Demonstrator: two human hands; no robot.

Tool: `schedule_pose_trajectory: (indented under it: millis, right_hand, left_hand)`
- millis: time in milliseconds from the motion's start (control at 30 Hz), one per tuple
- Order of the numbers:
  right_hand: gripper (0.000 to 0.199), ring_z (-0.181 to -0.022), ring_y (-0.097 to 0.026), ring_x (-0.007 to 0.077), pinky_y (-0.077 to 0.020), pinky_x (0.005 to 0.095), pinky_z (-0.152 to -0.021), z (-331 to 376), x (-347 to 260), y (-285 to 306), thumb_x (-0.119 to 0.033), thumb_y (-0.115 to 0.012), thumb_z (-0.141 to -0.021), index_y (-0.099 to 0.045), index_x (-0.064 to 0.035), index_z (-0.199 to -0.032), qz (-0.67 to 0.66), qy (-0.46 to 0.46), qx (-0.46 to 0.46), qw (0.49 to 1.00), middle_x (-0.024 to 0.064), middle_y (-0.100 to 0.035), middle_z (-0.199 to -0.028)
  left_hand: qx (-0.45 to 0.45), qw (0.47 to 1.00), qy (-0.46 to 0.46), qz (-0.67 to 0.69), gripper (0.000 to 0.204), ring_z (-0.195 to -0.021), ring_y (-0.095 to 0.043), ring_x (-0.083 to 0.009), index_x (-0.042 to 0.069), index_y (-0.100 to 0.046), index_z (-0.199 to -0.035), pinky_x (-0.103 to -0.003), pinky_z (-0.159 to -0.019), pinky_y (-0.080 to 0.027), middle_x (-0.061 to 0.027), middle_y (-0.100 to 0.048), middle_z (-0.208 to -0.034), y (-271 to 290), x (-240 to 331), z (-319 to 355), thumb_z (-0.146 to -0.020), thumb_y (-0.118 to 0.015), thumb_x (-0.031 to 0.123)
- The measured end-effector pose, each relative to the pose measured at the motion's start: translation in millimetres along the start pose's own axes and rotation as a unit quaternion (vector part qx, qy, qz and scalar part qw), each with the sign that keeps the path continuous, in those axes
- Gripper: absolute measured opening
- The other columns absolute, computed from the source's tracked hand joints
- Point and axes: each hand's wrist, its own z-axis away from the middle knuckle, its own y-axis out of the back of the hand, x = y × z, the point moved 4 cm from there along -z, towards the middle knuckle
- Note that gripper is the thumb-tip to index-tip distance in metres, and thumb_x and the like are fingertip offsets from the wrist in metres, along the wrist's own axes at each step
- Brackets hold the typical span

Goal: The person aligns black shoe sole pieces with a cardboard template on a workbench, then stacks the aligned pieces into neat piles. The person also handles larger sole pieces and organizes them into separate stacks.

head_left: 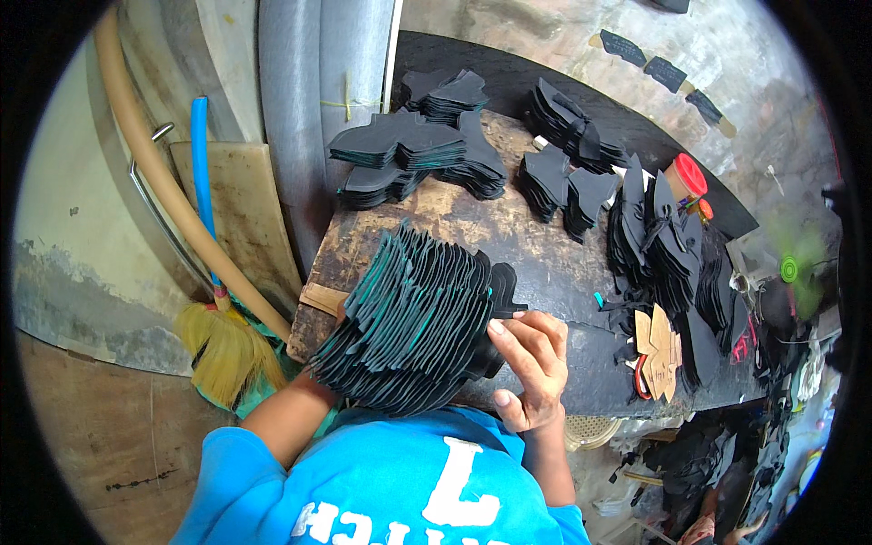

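Mid-step: squaring a fanned stack of thin black cut pieces with teal edges (pixel 409 318), held over the near edge of the worn wooden workbench (pixel 545 263). Right hand (pixel 531 368) is closed on the stack's right side, fingers curled round it. Left hand is hidden under the stack — grip can't be told. Next, likely: even the edges, then set it by the other black stacks (pixel 409 150).

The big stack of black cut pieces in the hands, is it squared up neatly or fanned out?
Fanned out: the stack of black pieces shows staggered teal-lined edges, steadied by the right hand.
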Motion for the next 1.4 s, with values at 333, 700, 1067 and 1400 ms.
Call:
schedule_pose_trajectory:
  millis: [333,700,1067,1400]
  right_hand:
    - [0.051,-0.102,-0.058,0.0321,-0.0416,0.0487,-0.094,-2,-2,-2,-0.043,-0.063,-0.083,-0.073,-0.0003,-0.109,0.015,0.027,0.039,0.999,0.0139,-0.066,-0.107]
    - [0.057,-0.1,-0.055,0.0313,-0.0409,0.0485,-0.092,-5,-3,-11,-0.046,-0.062,-0.085,-0.069,-0.0001,-0.119,0.035,0.002,-0.007,0.999,0.013,-0.062,-0.101]
    - [0.049,-0.1,-0.061,0.0312,-0.0422,0.0471,-0.091,-7,-4,-10,-0.042,-0.07,-0.082,-0.071,-0.0032,-0.112,0.025,0.049,0.005,0.998,0.0134,-0.067,-0.106]
    - [0.052,-0.095,-0.057,0.0285,-0.0412,0.0466,-0.089,-12,-7,-10,-0.042,-0.066,-0.083,-0.071,-0.0062,-0.12,0.039,0.043,-0.027,0.998,0.0111,-0.062,-0.098]
  left_hand:
    - [-0.002,1.0,0.001,0.008,0.059,-0.113,-0.066,-0.0234,0.005,-0.053,-0.14,-0.041,-0.098,-0.056,-0.0149,-0.065,-0.127,0,-1,-1,-0.105,-0.04,0.05]
    - [-0.042,0.997,0.024,0.063,0.061,-0.112,-0.067,-0.0241,0.005,-0.053,-0.141,-0.04,-0.097,-0.058,-0.015,-0.065,-0.129,0,-2,-2,-0.103,-0.043,0.053]
    - [-0.078,0.994,0.037,0.063,0.064,-0.121,-0.063,-0.0263,0.006,-0.049,-0.145,-0.043,-0.102,-0.054,-0.0183,-0.061,-0.135,-4,-2,1,-0.104,-0.04,0.054]
    - [-0.112,0.99,0.046,0.07,0.065,-0.125,-0.06,-0.0273,0.006,-0.048,-0.146,-0.044,-0.108,-0.05,-0.0181,-0.059,-0.138,-12,-4,1,-0.103,-0.042,0.054]
